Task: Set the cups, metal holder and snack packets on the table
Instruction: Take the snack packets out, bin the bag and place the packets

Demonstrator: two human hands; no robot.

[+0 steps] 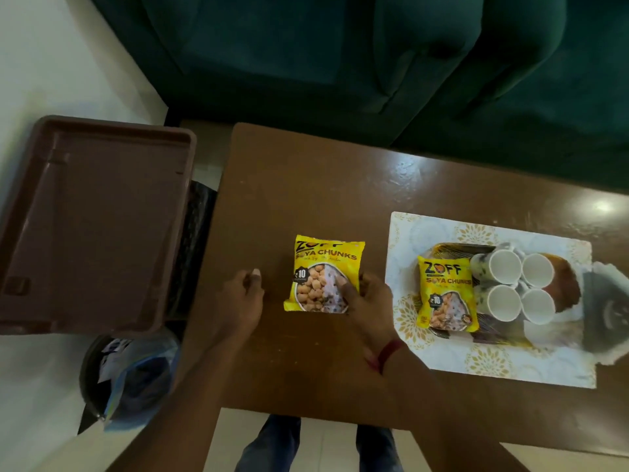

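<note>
A yellow soya chunks packet (323, 267) lies flat on the brown table (306, 185). My right hand (366, 298) rests on its lower right corner, thumb on top. My left hand (243, 294) hovers just left of the packet, fingers curled, holding nothing. A second yellow packet (446, 294) lies on a dark patterned tray (459, 248) to the right. Several white cups (520, 289) stand grouped beside it on the tray. The metal holder cannot be made out; a blurred patch hides the tray's right end.
A white and gold placemat (476, 359) lies under the tray. A brown plastic tray (92, 226) sits left of the table, above a bin (129, 376) with bags. A dark green sofa (340, 56) stands behind. My legs show below the table's near edge.
</note>
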